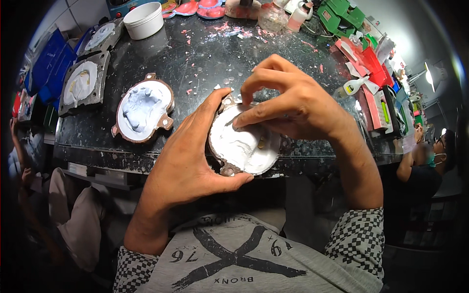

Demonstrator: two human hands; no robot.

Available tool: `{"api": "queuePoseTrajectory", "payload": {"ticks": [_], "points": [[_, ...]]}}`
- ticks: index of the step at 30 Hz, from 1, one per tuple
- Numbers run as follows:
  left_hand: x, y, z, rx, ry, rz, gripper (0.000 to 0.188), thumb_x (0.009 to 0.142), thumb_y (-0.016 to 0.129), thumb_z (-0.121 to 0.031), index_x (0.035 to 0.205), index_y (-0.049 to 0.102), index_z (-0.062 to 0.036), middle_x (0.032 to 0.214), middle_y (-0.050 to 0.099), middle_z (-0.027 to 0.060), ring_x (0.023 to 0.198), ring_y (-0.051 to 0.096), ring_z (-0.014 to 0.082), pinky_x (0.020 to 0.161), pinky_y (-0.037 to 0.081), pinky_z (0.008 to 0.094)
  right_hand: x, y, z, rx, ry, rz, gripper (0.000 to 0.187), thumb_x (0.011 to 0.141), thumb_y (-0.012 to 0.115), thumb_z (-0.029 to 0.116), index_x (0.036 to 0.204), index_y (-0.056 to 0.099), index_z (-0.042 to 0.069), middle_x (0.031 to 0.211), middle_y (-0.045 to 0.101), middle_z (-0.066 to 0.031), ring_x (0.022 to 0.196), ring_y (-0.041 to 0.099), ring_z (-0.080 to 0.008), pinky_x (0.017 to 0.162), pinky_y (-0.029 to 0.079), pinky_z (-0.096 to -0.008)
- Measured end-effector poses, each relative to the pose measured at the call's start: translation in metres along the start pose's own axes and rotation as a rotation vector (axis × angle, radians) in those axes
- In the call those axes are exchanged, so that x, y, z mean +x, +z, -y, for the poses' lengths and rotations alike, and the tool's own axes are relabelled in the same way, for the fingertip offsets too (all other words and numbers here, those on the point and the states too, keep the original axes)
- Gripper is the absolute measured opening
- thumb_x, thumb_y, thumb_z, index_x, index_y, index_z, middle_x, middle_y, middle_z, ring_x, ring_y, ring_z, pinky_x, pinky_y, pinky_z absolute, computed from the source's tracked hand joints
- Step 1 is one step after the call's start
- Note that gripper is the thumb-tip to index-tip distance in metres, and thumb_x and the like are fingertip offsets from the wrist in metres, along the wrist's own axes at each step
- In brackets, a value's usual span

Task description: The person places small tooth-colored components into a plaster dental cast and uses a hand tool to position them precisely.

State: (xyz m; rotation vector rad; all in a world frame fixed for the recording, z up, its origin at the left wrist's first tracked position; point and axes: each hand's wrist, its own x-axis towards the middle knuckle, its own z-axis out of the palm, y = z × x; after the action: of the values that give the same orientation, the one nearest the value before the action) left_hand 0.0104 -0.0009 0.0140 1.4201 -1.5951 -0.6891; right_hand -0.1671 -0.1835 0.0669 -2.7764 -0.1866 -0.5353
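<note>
We look through the left one of two fisheye cameras, worn side by side on the head. The view faces steeply down and forward, over the grey shirt (232, 269) to the bench (200, 63). We are quite near: the round white mould (237, 147) is close to the centre, and straight edges bend toward the dark rim.

Matt chalky plaster (239, 146), rough metal-looking flask (228, 169), scuffed glossy tabletop (205, 63)

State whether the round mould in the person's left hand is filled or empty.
Filled: white material spreads across the inside of the round mould, which the left hand grips.
</note>
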Motion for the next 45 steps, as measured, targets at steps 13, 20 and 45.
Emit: {"api": "queuePoseTrajectory", "payload": {"ticks": [13,20,45], "points": [[-0.001,-0.002,0.009,0.082,0.084,-0.053,0.121,0.063,0.099,-0.026,0.159,0.034,0.0068,0.150,0.053,0.0257,0.141,0.053,0.0322,0.120,0.039,0.0400,0.015,0.004,-0.019,-0.021,-0.182,-0.160,0.012,0.090,0.078,0.013,0.101,0.074,0.012,0.111,0.069,-0.0054,0.111,0.064,-0.0290,0.099,0.053,-0.0416],[0.000,0.001,0.011,0.044,0.002,-0.042,0.123,0.062,0.099,-0.031,0.159,0.033,0.0064,0.152,0.050,0.0263,0.141,0.052,0.0350,0.120,0.038,0.0419,-0.034,-0.030,-0.091,0.314,0.539,-0.491,0.013,0.098,0.073,0.011,0.110,0.072,0.007,0.107,0.075,-0.0036,0.104,0.071,-0.0134,0.098,0.055,-0.0323],[0.094,-0.131,0.031,0.111,0.071,-0.279,0.031,0.092,0.077,-0.004,0.122,0.072,0.0007,0.118,0.075,0.0099,0.112,0.068,0.0166,0.103,0.052,0.0308,-0.048,-0.009,-0.082,0.336,0.501,-0.202,0.019,0.097,0.073,0.008,0.114,0.082,0.006,0.111,0.077,-0.0041,0.106,0.070,-0.0131,0.098,0.053,-0.0283]]}}
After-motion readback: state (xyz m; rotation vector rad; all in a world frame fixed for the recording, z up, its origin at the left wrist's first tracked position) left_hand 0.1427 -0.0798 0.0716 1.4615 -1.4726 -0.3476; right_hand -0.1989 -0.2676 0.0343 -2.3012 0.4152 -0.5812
